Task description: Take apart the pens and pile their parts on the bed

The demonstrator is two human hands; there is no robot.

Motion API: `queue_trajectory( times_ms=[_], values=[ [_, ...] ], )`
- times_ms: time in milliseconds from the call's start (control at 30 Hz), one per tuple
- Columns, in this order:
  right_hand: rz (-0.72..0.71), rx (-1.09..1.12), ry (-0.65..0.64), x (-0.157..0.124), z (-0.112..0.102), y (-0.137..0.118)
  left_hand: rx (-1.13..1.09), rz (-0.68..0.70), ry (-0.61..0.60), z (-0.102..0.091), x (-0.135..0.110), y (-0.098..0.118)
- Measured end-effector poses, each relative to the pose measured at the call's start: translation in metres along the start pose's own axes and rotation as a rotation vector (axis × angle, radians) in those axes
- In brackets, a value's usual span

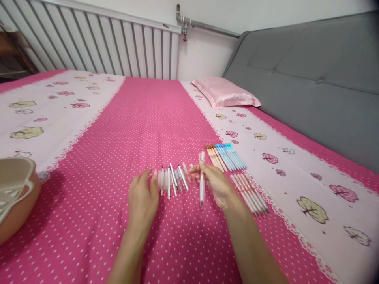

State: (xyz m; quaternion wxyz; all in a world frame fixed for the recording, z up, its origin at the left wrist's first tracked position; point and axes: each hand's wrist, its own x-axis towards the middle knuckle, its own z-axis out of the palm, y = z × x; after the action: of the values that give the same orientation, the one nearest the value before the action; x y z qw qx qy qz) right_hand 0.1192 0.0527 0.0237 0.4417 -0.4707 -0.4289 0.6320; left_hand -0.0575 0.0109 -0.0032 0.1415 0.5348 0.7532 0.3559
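My right hand (217, 183) grips a white pen (202, 191) between thumb and fingers, its tip pointing down toward me. On the bedspread to its left lies a loose pile of white and clear pens (169, 179), some crossing others at a slant. At the left end of that pile rests my left hand (143, 199), thumb and fingers apart with nothing held in them. Right of my right hand, orange-brown pens (216, 157) and blue pens (231, 157) lie side by side in a row. Nearer me is a row of white-and-red pens (249, 194), partly beside my right forearm.
A beige-pink plastic basin (19, 201) stands at the left edge, with small white pieces inside. Farther back lie a pink pillow (225, 92) and, behind it, a grey padded headboard (308, 75). A white radiator (118, 43) runs along the wall beyond the pink dotted bedspread (142, 114).
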Motion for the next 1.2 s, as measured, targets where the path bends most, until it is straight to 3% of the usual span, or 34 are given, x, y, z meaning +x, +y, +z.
queue_trajectory(
  times_ms=[33,133,200,467,567,700,900,967,1133,1200],
  values=[
    [-0.015,0.0,0.006,-0.001,0.001,0.0,-0.095,-0.012,-0.019,-0.002,-0.003,0.007],
    [-0.023,0.046,-0.037,-0.004,0.004,-0.002,-0.412,0.004,-0.269,-0.006,-0.015,0.029],
    [-0.035,0.063,-0.073,-0.005,0.007,-0.003,-0.501,0.011,-0.36,-0.003,-0.022,0.04],
    [-0.094,0.026,-0.106,-0.01,0.014,-0.002,-0.479,-0.049,-0.208,0.013,-0.029,0.039],
    [-0.092,0.056,-0.042,-0.008,0.015,0.0,-0.485,-0.038,-0.186,0.012,-0.029,0.039],
    [-0.083,0.086,0.009,-0.007,0.013,-0.002,-0.699,-0.075,-0.33,0.01,-0.028,0.043],
    [-0.062,0.116,-0.111,-0.011,0.008,-0.012,-1.004,-0.241,-0.571,0.005,-0.026,0.044],
    [-0.063,0.129,-0.118,-0.011,0.008,-0.012,-0.998,-0.226,-0.536,0.005,-0.026,0.043],
    [-0.078,0.144,-0.083,-0.011,0.007,-0.011,-0.724,-0.081,-0.23,0.007,-0.026,0.044],
    [-0.09,0.151,-0.079,-0.011,0.007,-0.011,-0.67,-0.069,-0.185,0.008,-0.026,0.044]
  ],
)
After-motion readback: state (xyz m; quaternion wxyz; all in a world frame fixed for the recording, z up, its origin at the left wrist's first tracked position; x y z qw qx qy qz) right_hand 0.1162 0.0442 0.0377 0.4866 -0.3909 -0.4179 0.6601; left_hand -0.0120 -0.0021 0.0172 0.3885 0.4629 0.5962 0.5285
